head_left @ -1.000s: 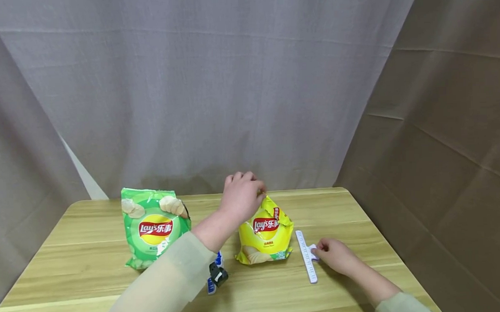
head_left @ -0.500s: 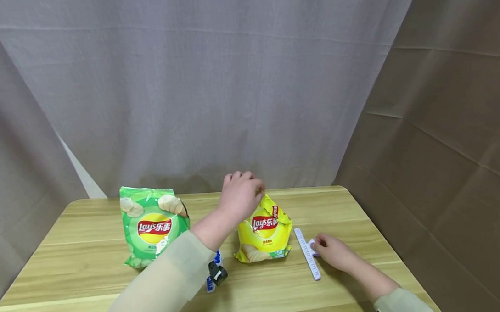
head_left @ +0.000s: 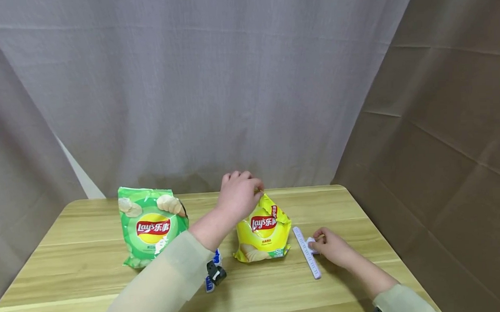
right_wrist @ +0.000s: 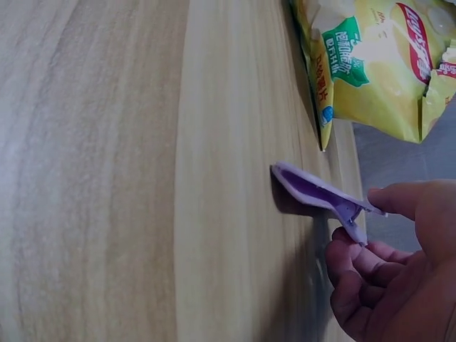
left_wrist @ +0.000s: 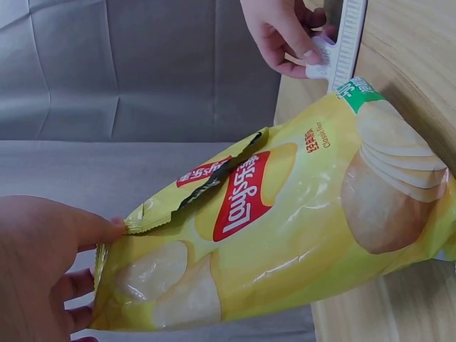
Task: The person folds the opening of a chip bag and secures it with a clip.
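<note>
Head view: yellow Lay's bag [head_left: 263,236] and lilac clip [head_left: 306,252] both held

Left hand [head_left: 240,195] pinches the bag's top at the frame's center; right hand [head_left: 335,250], lower right, pinches the clip, whether on or just above the desk [head_left: 263,293] I cannot tell. The step seems to be steadying 1 while gripping the other; a next move would call for a firm left pinch and an even right squeeze.

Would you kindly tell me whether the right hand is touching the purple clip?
Touching. The right wrist view shows the right hand pinching the purple clip, with the thumb on one handle and fingers against the other.
</note>
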Motion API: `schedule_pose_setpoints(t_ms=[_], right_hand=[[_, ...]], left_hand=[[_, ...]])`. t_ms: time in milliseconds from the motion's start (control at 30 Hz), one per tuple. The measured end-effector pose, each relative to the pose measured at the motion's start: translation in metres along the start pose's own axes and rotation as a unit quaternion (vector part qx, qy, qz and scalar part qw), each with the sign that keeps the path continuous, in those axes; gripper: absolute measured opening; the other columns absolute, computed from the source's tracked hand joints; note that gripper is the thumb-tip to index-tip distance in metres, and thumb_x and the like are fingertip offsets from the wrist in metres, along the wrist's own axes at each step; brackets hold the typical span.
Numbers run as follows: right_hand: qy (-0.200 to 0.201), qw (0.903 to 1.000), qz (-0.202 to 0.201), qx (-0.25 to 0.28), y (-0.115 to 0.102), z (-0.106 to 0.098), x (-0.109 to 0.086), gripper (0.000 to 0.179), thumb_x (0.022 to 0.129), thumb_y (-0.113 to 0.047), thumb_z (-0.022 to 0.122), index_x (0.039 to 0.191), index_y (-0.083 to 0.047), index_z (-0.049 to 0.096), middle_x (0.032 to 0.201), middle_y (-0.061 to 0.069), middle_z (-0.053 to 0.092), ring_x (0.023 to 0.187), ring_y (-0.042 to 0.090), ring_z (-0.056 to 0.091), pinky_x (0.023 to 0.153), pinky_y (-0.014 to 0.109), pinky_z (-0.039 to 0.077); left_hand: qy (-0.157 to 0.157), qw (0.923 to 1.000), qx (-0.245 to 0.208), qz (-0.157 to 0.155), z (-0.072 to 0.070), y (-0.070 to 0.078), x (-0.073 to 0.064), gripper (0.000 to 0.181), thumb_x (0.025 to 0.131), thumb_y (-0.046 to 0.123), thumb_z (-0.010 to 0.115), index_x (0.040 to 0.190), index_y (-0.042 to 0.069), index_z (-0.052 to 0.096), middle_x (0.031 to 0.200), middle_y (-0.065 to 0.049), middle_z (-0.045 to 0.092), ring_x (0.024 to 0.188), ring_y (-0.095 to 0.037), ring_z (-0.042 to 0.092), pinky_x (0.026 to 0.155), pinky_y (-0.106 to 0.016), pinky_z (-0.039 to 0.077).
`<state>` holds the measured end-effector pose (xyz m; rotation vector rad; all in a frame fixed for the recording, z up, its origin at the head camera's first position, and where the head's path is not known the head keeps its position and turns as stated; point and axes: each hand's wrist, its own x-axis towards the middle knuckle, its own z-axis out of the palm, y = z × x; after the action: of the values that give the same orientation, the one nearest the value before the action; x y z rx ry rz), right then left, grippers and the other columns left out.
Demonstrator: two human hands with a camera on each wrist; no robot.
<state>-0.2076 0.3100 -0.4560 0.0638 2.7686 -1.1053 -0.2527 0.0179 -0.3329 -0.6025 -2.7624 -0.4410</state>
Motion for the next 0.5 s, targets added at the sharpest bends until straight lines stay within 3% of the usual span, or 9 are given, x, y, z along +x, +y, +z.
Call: schedule_pose_setpoints(t_ms=[167, 500], right_hand=[[-0.008, 0.9992, 0.032, 0.024, 0.0017, -0.0010, 0.0020, 0.043, 0.090, -0.020, 0.070, 0.118, 0.009, 0.056, 0.086, 0.008, 0.064, 0.073, 0.021, 0.060, 0.060, 0.033, 0.050], [-0.020, 0.9970, 0.073, 0.013, -0.0003, -0.0045, 0.0003, 0.026, 0.090, -0.025, 0.069, 0.098, 0.000, 0.067, 0.077, 0.007, 0.060, 0.063, 0.018, 0.050, 0.055, 0.029, 0.043]], left_hand=[[0.003, 1.0000, -0.003, 0.000, -0.0008, -0.0009, -0.0014, 0.015, 0.096, 0.035, 0.065, 0.106, 0.029, 0.074, 0.107, 0.006, 0.064, 0.104, -0.019, 0.052, 0.103, -0.045, 0.034], [0.009, 0.9999, -0.004, 0.003, -0.0011, -0.0031, -0.0008, 0.015, 0.096, 0.034, 0.065, 0.106, 0.029, 0.075, 0.107, 0.006, 0.064, 0.105, -0.019, 0.053, 0.102, -0.045, 0.035]])
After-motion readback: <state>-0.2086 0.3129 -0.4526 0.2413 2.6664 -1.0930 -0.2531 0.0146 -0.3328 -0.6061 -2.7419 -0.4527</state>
